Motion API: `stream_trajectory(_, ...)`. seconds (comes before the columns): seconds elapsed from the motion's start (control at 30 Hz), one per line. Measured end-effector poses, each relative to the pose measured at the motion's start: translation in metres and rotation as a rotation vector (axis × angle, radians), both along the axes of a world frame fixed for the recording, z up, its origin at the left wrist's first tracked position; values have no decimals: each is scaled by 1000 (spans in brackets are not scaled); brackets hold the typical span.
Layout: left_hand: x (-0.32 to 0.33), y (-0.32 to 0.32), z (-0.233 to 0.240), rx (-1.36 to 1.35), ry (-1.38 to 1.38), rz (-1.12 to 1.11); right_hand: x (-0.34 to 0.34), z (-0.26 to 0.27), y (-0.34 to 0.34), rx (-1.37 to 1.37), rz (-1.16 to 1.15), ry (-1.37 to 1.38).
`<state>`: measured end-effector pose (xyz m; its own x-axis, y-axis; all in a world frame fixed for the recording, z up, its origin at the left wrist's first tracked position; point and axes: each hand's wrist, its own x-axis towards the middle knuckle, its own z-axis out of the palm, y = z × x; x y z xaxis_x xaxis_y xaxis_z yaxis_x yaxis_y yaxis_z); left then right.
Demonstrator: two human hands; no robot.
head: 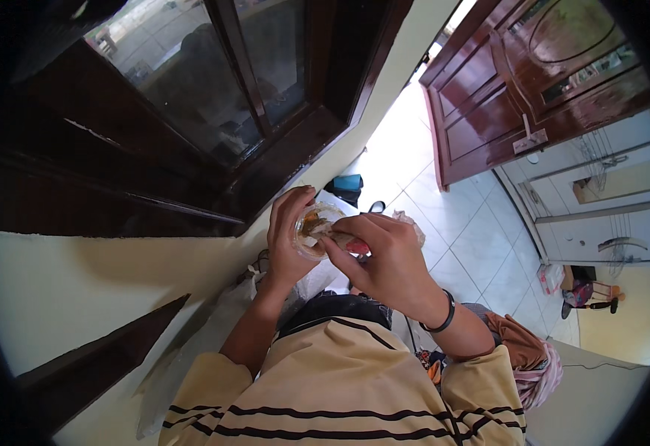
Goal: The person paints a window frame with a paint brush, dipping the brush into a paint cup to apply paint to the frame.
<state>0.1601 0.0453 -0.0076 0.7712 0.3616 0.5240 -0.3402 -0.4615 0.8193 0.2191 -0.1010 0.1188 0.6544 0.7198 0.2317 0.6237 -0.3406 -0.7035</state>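
Wrapped around a clear jar or cup point(308, 253), my left hand point(289, 240) tilts its open mouth towards the camera. Something brownish and orange lies inside it. My right hand point(386, 251), with a black band on the wrist, is at the jar's right rim. Its thumb and fingers pinch a small pale item over the mouth; what it is cannot be told. A red and whitish piece point(357, 246) shows under the right palm, partly hidden by the fingers.
A dark wooden window frame point(302, 134) and a cream wall are at the left. A glossy wooden door point(470, 106) stands open over white floor tiles point(470, 240). Piled cloths point(520, 345) lie at the lower right. A teal and black item point(347, 187) is beyond my hands.
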Motion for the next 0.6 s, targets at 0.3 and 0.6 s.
stream_trajectory(0.3, -2, 1, -6, 17, -28, -31, -1, -9, 1, -75, 22, 42)
stream_trajectory(0.6, -7, 0, -15, 53, 28, 10, 3, -9, -9, 34, -93, 209)
